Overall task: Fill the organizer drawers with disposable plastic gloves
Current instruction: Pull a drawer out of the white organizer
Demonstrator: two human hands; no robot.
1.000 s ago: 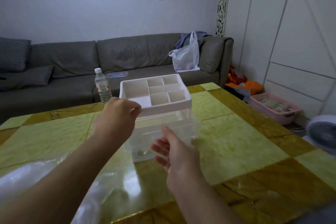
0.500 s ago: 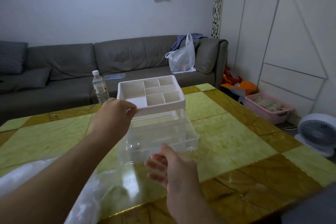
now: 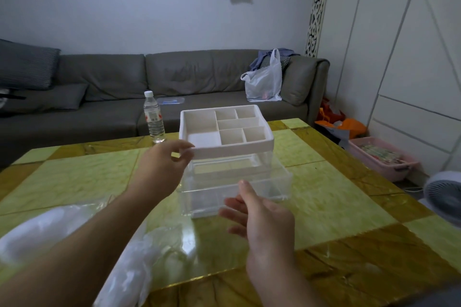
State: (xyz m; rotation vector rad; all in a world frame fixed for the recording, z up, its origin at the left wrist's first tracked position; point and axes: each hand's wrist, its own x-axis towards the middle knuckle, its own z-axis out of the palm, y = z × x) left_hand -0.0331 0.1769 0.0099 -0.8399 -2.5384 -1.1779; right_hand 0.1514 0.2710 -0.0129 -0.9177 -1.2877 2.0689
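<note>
The left hand (image 3: 166, 161) has its fingertips at the front left corner of the organizer's white divided top (image 3: 225, 129), thumb and fingers loosely apart there; whether it pinches the rim or only touches it I can't tell. The right hand (image 3: 259, 212) hangs relaxed, fingers straight, holding nothing, just in front of the clear drawer (image 3: 237, 185), which stands pulled out toward the person. The organizer (image 3: 232, 157) sits mid-tabletop (image 3: 336, 207). The disposable plastic gloves (image 3: 124, 274) lie in a filmy heap at about seven o'clock from it, under the left forearm.

The drawer looks open enough, I'd say, so the step is loading. Best to keep the left hand steadying that corner, since the light case would likely slide. The right hand could gather a small bunch, press the air out, and lay it flat toward the drawer's back, so nothing snags on closing. A water bottle (image 3: 153, 117) stands at eleven o'clock.
</note>
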